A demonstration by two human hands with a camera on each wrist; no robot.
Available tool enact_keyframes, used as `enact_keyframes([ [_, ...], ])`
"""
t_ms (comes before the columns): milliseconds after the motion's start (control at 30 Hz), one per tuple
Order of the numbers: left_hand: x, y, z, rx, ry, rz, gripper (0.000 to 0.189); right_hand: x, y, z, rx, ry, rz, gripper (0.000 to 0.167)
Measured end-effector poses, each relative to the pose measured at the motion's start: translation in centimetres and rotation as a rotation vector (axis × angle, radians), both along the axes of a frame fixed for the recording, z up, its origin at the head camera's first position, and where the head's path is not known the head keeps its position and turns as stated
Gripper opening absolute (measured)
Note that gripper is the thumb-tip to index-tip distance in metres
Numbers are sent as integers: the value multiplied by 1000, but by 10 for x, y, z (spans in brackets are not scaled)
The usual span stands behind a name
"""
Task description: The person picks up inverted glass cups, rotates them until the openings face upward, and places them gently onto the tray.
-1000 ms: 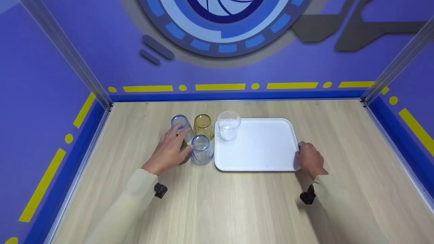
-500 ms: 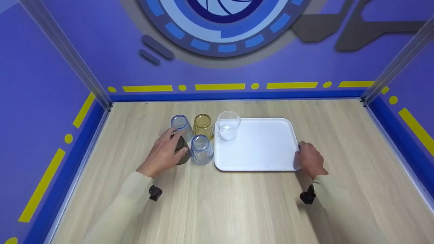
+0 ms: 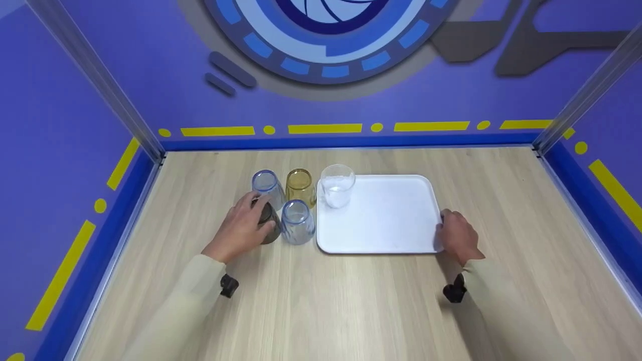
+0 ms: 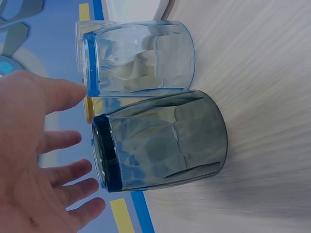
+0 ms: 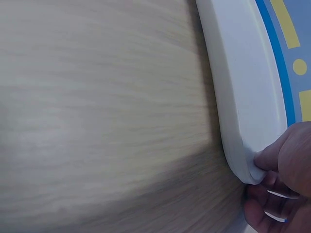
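Note:
My left hand (image 3: 239,225) hovers over a dark grey glass (image 3: 271,225) that stands upside down. In the left wrist view, the spread fingers (image 4: 73,191) are beside the base of the grey glass (image 4: 160,141), not wrapped round it. A blue-rimmed clear glass (image 3: 298,223) stands just to its right, with another blue-rimmed glass (image 3: 268,183) and an amber glass (image 3: 301,188) behind. My right hand (image 3: 457,234) pinches the right edge of a white tray (image 3: 386,220), thumb on top and fingers below in the right wrist view.
A clear glass (image 3: 337,185) stands mouth up on the tray's far left corner. Purple-blue panels (image 3: 281,108) close off the back and sides of the wooden table (image 3: 326,301).
My left hand has drawn back left and slightly down from the near blue-rimmed glass to the dark grey one, uncovering more of it. The right hand and tray stay put.

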State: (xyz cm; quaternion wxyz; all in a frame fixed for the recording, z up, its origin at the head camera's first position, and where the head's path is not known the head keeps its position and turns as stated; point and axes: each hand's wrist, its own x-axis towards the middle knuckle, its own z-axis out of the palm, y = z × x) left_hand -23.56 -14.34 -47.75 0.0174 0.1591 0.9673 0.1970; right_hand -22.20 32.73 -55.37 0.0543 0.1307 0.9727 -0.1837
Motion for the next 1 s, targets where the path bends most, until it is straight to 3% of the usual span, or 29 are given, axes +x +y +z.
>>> enact_keyframes([
  [533, -6, 1, -6, -11, -48, 4, 60, 2, 1, 0, 12, 28, 13, 37],
  [1000, -12, 5, -6, -99, -80, 11, 56, 3, -1, -1, 11, 16, -6, 38],
])
